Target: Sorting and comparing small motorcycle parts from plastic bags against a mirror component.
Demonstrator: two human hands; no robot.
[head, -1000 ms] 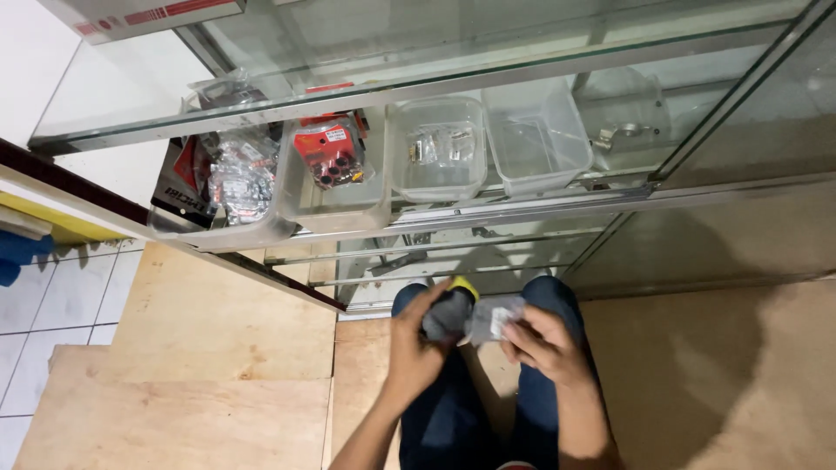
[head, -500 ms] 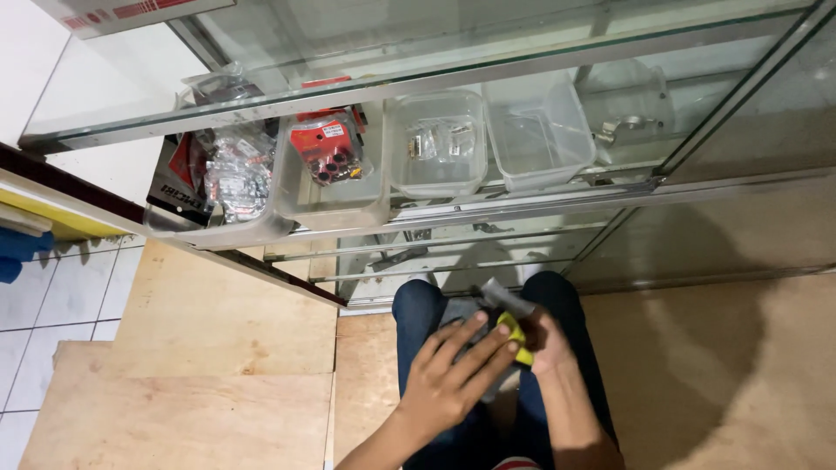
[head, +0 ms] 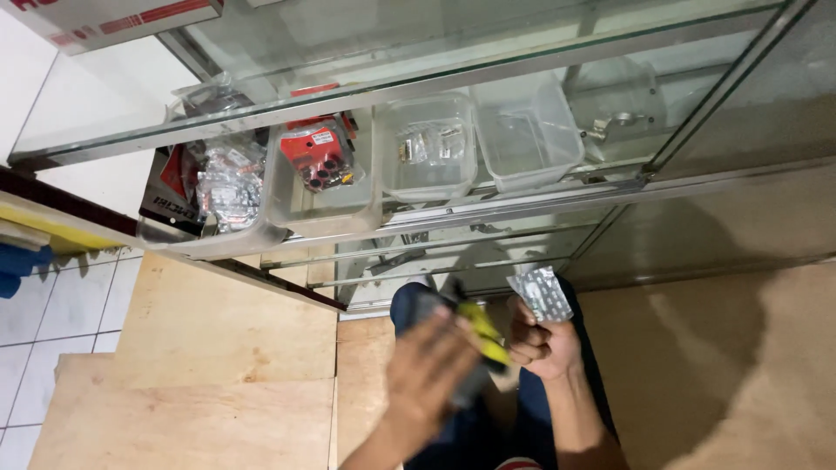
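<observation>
Two hands showed above the person's lap: the left hand (head: 428, 372), blurred, lay with fingers loosely curled around a yellow-and-dark tool (head: 482, 341), though the grip itself was hard to make out; the right hand (head: 542, 341) pinched one small clear packet (head: 541, 292) of silvery parts, held up just beside the tool. Behind them stood a glass cabinet (head: 697, 130), its shelf carrying four clear plastic tubs in a row: the first tub (head: 228, 237) crammed with bagged parts, the second tub (head: 324, 209) holding a red-carded pack (head: 316, 154), the third tub (head: 430, 150) a few small bags, the fourth tub (head: 529, 139) seemingly bare. The tool's lower end was hidden by the left hand, and both forearms were cut off at the frame's bottom edge
</observation>
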